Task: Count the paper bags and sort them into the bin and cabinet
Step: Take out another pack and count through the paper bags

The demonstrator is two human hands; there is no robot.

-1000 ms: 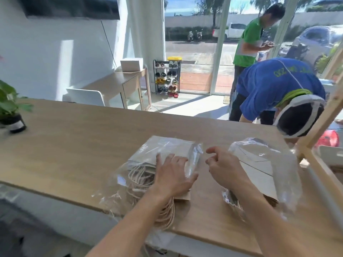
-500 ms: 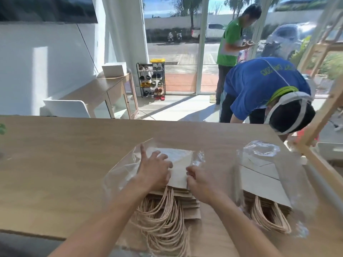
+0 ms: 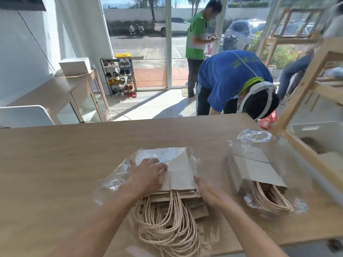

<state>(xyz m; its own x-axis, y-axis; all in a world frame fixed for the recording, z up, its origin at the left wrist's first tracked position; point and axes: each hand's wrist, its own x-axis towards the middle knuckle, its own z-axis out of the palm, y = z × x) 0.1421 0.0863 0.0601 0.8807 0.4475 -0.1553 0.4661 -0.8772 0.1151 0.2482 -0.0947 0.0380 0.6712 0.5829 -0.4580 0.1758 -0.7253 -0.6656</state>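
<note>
Lower centre on the table [image 3: 55,164], the paper bag stack [image 3: 181,173] runs handles-down in frame; the left hand [image 3: 146,176] presses flat on top, the right hand [image 3: 207,191], unclenched, touches its right edge.

Wooden table [image 3: 65,164] bears two plastic-wrapped bag stacks [image 3: 178,184] [image 3: 259,173]

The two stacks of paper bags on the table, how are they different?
The left stack has the left hand resting on it and the right hand against its side; the right stack is untouched. The left stack's handles lie outside its plastic wrap; the right stack sits mostly inside its wrap. Both are flat brown bags with twisted handles.
</note>
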